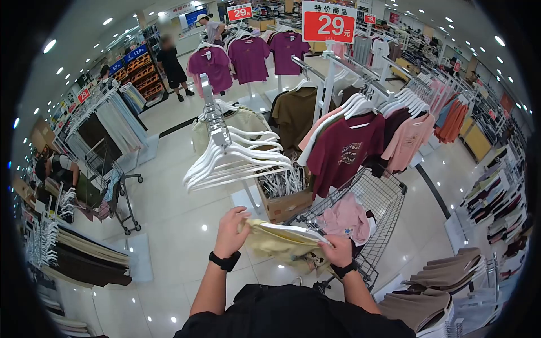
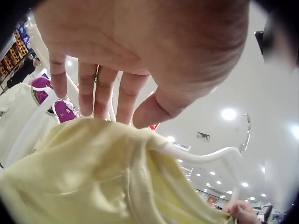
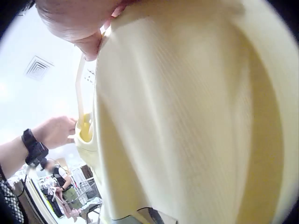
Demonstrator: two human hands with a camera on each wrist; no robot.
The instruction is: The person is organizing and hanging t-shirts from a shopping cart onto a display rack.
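A pale yellow T-shirt (image 1: 284, 243) with a printed patch low on its front hangs between my two hands. A white hanger (image 1: 293, 228) runs inside its neckline, and its bare hook arches up in the left wrist view. My right hand (image 1: 337, 251) pinches the shirt at the hanger's right end; in the right wrist view the thumb lies at the cloth's edge. At the other shoulder, my left hand (image 1: 230, 232) has its fingers stretched out. The left wrist view shows its thumb and fingertips (image 2: 147, 112) right over the shirt's shoulder (image 2: 98, 135).
Bare white hangers (image 1: 236, 160) hang on a rack arm ahead. Below them stands a cardboard box (image 1: 287, 207) of hangers. A wire cart (image 1: 389, 197) with a pink garment (image 1: 346, 217) is at right. Clothes racks surround me; another person (image 1: 73, 174) is at left.
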